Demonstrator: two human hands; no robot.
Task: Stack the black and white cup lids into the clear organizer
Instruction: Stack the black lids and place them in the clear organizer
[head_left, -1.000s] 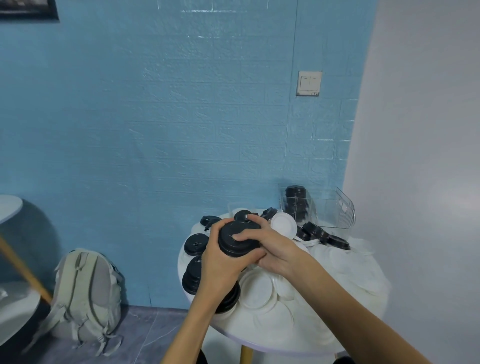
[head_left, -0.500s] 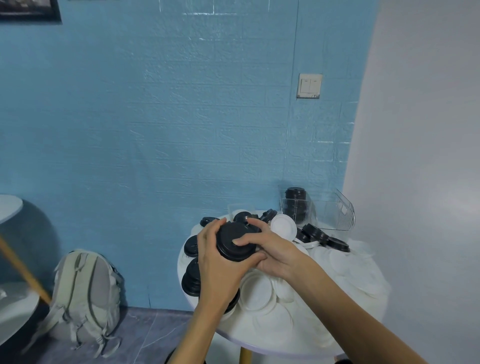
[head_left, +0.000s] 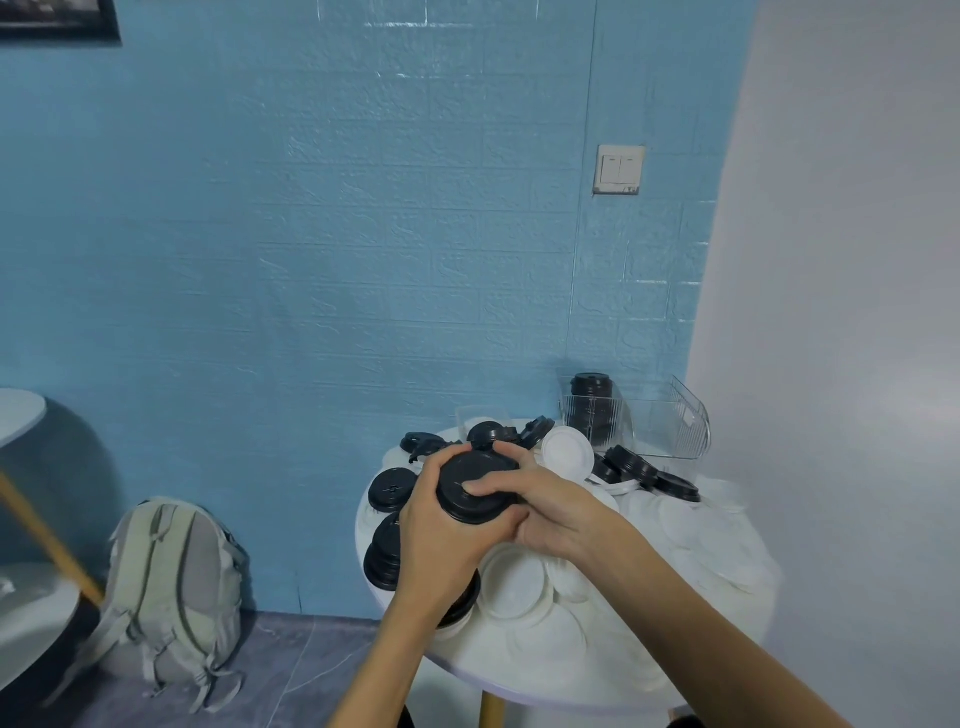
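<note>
Black round plastic lids (head_left: 475, 486), nested into a short stack, sit clamped between both hands above the round white table (head_left: 597, 675), probably to square them up before loading. The left hand (head_left: 441, 540) cups the stack's near side; the right hand (head_left: 545, 506) curls over its top. The clear ribbed plastic organizer (head_left: 670, 421) stands well behind.

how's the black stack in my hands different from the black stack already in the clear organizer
The black lid stack in the hands is tilted, its top toward the camera; the black lid stack in the organizer stands upright. The held one is gripped by the left hand and right hand above the table; the other sits alone behind the clear organizer wall. The held stack looks shorter. Both are black round lids, nested.
</note>
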